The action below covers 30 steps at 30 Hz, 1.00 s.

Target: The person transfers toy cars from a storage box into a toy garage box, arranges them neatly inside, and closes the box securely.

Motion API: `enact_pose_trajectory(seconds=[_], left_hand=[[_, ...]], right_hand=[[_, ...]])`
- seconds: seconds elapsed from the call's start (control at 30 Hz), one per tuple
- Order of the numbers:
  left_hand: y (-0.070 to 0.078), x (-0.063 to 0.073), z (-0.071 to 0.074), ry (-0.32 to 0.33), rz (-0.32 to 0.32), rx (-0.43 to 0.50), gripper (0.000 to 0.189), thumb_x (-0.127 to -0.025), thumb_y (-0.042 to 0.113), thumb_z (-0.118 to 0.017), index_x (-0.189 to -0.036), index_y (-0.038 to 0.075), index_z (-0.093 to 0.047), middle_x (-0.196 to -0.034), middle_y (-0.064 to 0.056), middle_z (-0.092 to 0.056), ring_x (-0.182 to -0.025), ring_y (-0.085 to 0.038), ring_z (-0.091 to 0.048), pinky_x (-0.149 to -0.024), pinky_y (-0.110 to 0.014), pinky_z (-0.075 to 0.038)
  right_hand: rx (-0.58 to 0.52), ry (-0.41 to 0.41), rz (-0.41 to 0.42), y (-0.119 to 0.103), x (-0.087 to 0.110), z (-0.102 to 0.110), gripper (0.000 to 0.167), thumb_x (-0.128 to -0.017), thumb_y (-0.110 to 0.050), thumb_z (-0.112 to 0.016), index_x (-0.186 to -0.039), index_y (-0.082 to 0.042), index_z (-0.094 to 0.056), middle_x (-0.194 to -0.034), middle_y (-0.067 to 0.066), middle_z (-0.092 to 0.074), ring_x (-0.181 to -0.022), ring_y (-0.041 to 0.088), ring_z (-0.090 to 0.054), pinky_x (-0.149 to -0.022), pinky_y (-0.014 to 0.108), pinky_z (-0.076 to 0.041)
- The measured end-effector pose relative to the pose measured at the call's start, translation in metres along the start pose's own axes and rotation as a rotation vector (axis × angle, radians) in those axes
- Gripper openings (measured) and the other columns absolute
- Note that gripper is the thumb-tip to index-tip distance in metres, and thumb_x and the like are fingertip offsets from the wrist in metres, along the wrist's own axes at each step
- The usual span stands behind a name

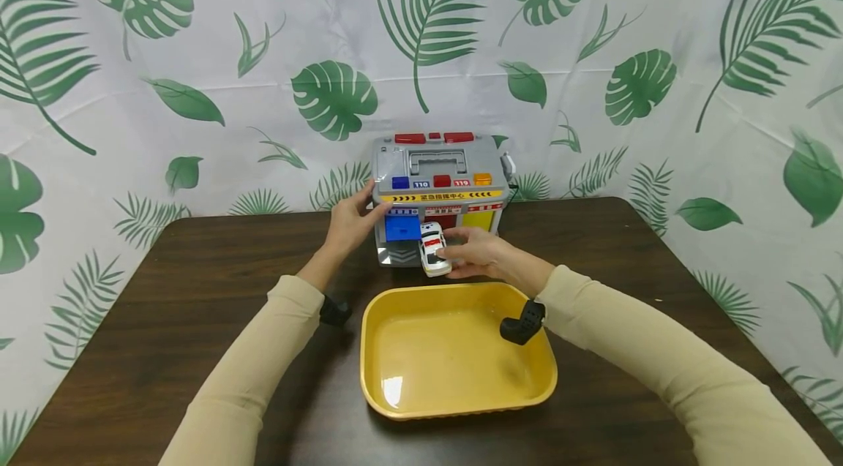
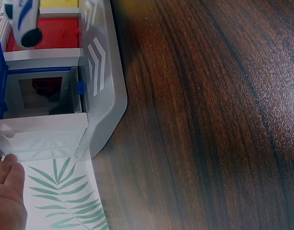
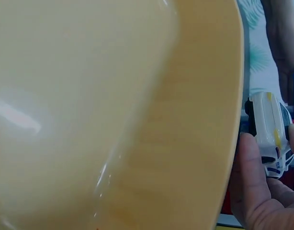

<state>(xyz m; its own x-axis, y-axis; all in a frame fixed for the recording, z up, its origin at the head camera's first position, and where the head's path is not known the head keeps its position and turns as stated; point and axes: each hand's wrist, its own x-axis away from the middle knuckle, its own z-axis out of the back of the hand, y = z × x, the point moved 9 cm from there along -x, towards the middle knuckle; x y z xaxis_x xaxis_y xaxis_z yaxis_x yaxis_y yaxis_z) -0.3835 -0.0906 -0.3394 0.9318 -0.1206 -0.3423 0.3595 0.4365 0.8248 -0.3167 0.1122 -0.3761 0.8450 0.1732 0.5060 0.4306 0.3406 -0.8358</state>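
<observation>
A grey toy rescue station [image 1: 390,159] stands at the back of the table, its front facing me. My left hand [image 1: 349,221] grips its left front corner, the thumb along the front and the fingers at the side. The blue door [image 1: 400,229] is swung up, and its bay [image 2: 41,93] shows open beneath in the left wrist view. In my right hand [image 1: 484,255] is a white toy police car [image 1: 431,230], pinched between thumb and fingers, in front of the station close to the blue door. The right wrist view shows the car [image 3: 269,124] from its end.
A yellow tub [image 1: 454,349] sits on the dark wooden table [image 1: 217,305], right in front of the station and below my right wrist. Red [image 2: 51,33] and yellow [image 1: 478,219] doors fill the station's other bays. A leaf-patterned cloth [image 1: 250,107] hangs behind.
</observation>
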Motion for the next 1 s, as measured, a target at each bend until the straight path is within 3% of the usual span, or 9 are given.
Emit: enact_pose_trajectory(seconds=[0.23, 0.47, 1.0], left_hand=[[-0.001, 0.0, -0.001, -0.007, 0.011, 0.001, 0.07, -0.088, 0.036, -0.064, -0.145, 0.009, -0.034, -0.142, -0.011, -0.046, -0.121, -0.026, -0.054, -0.092, -0.036, -0.05], [-0.001, 0.0, 0.0, -0.001, 0.002, 0.004, 0.069, -0.088, 0.036, -0.064, -0.144, 0.008, -0.035, -0.142, -0.011, -0.045, -0.121, -0.026, -0.053, -0.093, -0.037, -0.049], [-0.001, 0.0, -0.001, -0.023, 0.009, 0.028, 0.07, -0.087, 0.036, -0.064, -0.145, 0.009, -0.034, -0.142, -0.01, -0.044, -0.12, -0.027, -0.054, -0.092, -0.038, -0.05]], right_hand=[[0.015, 0.021, -0.014, 0.0, -0.017, -0.009, 0.06, -0.09, -0.013, -0.063, -0.144, -0.012, -0.036, -0.115, 0.016, -0.058, -0.076, 0.018, -0.062, -0.07, 0.03, -0.058], [0.028, 0.016, -0.041, 0.001, -0.027, -0.023, 0.059, -0.091, -0.015, -0.063, -0.143, -0.012, -0.037, -0.12, 0.016, -0.056, -0.084, 0.021, -0.062, -0.071, 0.031, -0.058], [-0.048, 0.124, -0.054, 0.003, -0.05, -0.03, 0.046, -0.089, -0.015, -0.066, -0.13, -0.002, -0.051, -0.117, 0.015, -0.059, -0.085, 0.023, -0.061, -0.073, 0.03, -0.058]])
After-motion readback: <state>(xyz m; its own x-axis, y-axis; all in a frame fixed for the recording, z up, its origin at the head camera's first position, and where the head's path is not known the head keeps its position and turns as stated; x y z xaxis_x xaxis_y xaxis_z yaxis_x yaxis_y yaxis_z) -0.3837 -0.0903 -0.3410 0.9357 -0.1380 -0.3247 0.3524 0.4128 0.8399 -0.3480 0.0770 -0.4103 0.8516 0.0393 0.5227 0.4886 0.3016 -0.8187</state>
